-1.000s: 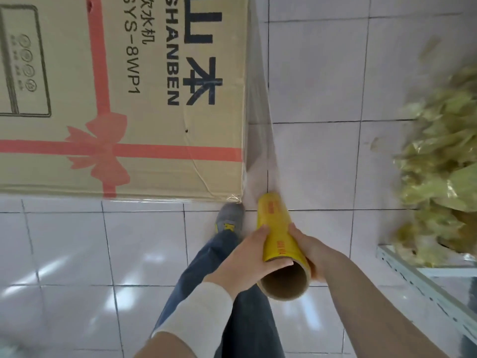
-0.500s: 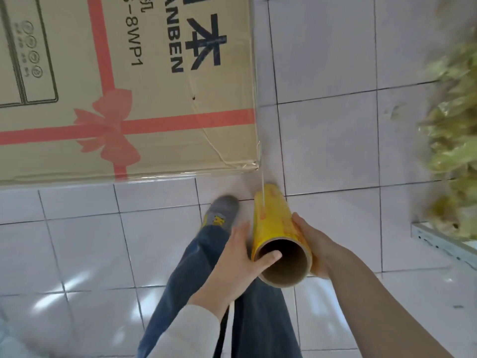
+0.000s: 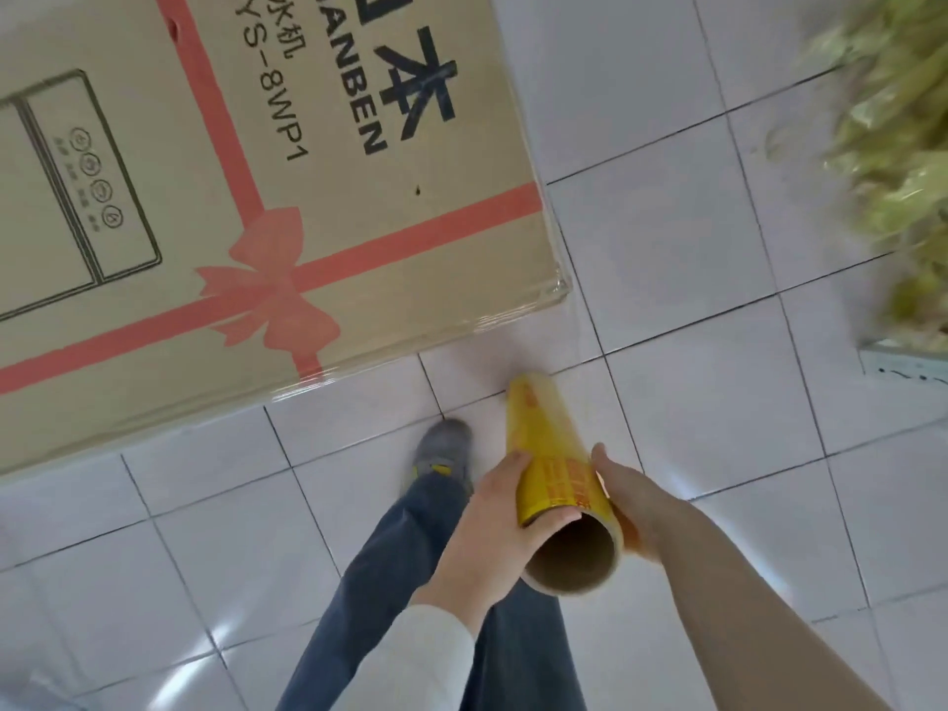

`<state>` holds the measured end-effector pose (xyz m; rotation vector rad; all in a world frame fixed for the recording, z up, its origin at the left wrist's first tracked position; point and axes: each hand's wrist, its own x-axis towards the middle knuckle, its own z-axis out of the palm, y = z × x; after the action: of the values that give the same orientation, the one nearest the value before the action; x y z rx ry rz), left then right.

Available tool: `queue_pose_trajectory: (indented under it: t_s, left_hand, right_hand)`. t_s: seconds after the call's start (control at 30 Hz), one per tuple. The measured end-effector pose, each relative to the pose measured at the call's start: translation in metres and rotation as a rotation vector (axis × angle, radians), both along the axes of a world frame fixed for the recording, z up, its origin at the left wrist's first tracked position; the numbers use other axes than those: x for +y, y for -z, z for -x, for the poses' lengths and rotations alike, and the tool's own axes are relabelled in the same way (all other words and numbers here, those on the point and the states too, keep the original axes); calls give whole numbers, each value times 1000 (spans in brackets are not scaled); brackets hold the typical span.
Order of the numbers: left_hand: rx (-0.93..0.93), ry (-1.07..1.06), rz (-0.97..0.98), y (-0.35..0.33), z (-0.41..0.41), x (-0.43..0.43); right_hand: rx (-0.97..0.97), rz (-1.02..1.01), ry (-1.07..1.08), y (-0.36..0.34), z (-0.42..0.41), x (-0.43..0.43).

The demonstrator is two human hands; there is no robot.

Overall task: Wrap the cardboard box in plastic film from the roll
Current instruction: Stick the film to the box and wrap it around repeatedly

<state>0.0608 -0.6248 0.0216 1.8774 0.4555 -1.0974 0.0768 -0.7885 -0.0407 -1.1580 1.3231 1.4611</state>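
A large cardboard box (image 3: 267, 177) with a red printed ribbon and black lettering fills the upper left and stands on the tiled floor. Shiny film shows along its lower edge and near corner. A yellow roll of plastic film (image 3: 551, 454) with a brown cardboard core points toward that corner. My left hand (image 3: 492, 526) grips the roll from the left, thumb across its top near the open end. My right hand (image 3: 631, 500) holds it from the right, fingers mostly hidden behind the roll. A faint sheet of film runs from the roll toward the box corner.
White floor tiles (image 3: 667, 248) with dark grout spread to the right of the box. A blurred yellow-green heap (image 3: 903, 146) sits on a metal frame (image 3: 903, 359) at the right edge. My leg in blue jeans and a grey shoe (image 3: 443, 449) stand below the box.
The view has swung round the box's near corner, so the box now looks tilted and closer. The roll stays in both hands and has shifted slightly right of the corner.
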Motion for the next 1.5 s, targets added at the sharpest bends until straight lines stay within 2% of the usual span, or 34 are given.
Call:
queue_pose_trajectory:
  t_s: [0.17,0.27,0.33,0.43,0.5,0.6,0.7,0.83,0.93,1.0,1.13,1.2,1.3,1.37,1.5]
  left_hand:
    - [-3,-221,-46,-6,24,19]
    - [-23,-196,-117,-7,36,34]
    - [-20,-45,-107,-10,31,50]
    - [6,249,27,-10,16,68]
    - [28,449,93,-2,6,73]
    - [21,629,54,4,-1,79]
    - [-10,578,2,3,0,97]
    - [-44,208,10,1,15,126]
    - [-9,86,-37,-7,30,146]
    - [43,128,-54,-8,32,167]
    - [113,367,-45,-1,20,203]
    - [127,555,4,-3,11,205]
    - [67,875,-25,-6,8,199]
    - [13,854,-55,-3,11,204]
    - [-51,559,-59,-1,34,232]
  right_hand:
    - [-35,-53,144,-11,23,28]
    - [-54,-80,182,-5,26,46]
    - [-54,-66,78,-6,24,59]
    - [-104,-125,-34,5,37,75]
    - [-118,-123,-20,3,44,83]
    - [-73,-120,121,-8,46,95]
    - [-54,-35,243,-7,65,96]
    - [16,-21,552,-14,81,124]
    - [17,-39,786,-11,83,161]
    - [0,-40,815,-4,85,180]
    - [7,-43,654,-3,87,207]
    - [2,-36,577,-3,92,222]
    - [-30,-39,598,-3,97,237]
    - [-44,-23,591,2,105,235]
    - [-24,23,657,-5,123,242]
